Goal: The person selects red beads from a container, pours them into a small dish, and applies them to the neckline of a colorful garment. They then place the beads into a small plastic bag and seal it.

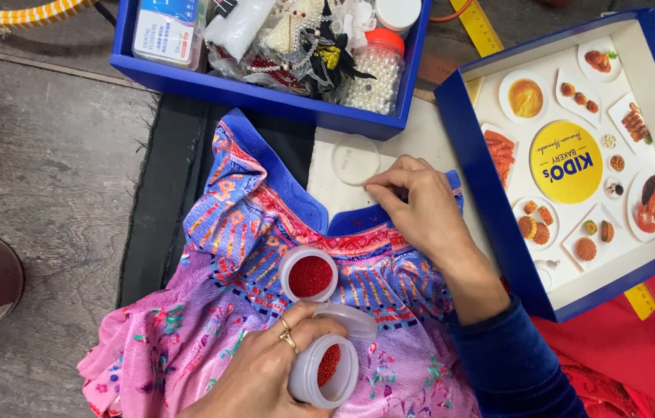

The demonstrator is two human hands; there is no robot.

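A: Step?
B: Beading, I'd judge. Left hand [265,371] grips the tilted jar [324,371] of red beads low on the dress [265,255]; lid [347,319] touches its fingers.
A: Right?
B: Right hand [416,205] rests at the blue neckline [296,197], fingertips pinched together; can't tell on what.
A: Next?
B: Probably a steady pick from the open cup [309,273], which sits between both hands.

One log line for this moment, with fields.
left hand: holds clear plastic jar of red beads | right hand: fingertips on pink-blue patterned garment
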